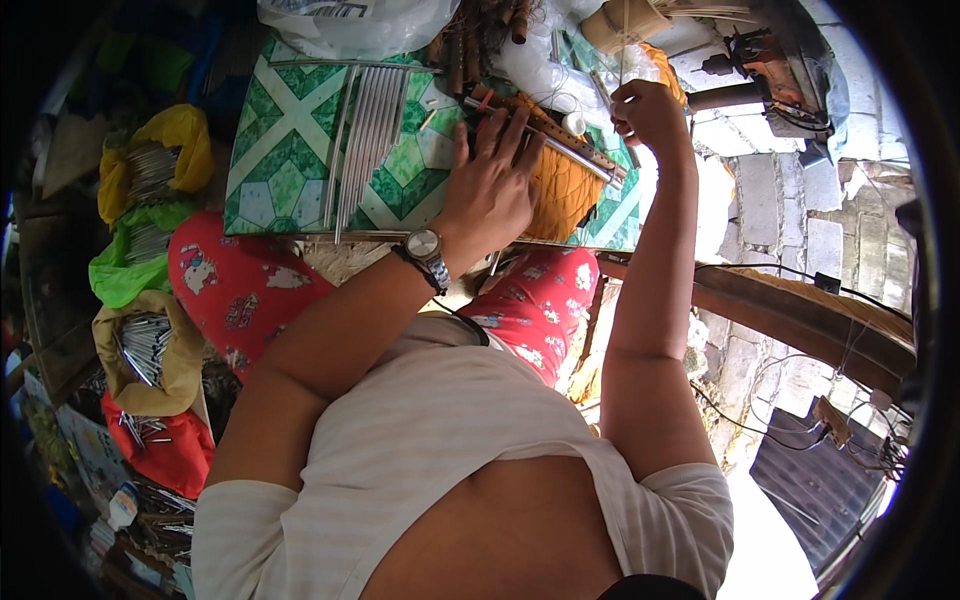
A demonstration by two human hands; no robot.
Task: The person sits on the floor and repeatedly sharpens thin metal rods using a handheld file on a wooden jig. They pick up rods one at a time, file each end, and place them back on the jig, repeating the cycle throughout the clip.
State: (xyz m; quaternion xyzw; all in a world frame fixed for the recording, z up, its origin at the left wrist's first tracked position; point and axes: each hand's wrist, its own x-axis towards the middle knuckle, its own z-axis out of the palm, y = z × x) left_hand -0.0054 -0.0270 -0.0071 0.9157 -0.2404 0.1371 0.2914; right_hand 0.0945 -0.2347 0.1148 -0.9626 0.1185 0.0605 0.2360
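Observation:
My left hand [490, 185], with a wristwatch [424, 244], lies palm down with its fingers stretched over a shiny metal tube [575, 155]. Close alongside the tube is a brown strip with a row of holes [570, 133]. Both rest slantwise on an orange quilted cloth [560, 195]. Farther right, my right hand [652, 115] is raised with its fingers closed around a thin stick [622, 50] that points away from me; its lower end is hard to make out. Several slim metal rods [370, 140] lie side by side left of my left hand.
The table [285, 150] has a green and white patterned top. Clear plastic bags [355, 30] and brown tubes [457, 60] sit at its far side. Bags of metal rods [145, 350] stand at left. A drill-like machine [765, 75] and loose cables [800, 440] are at right.

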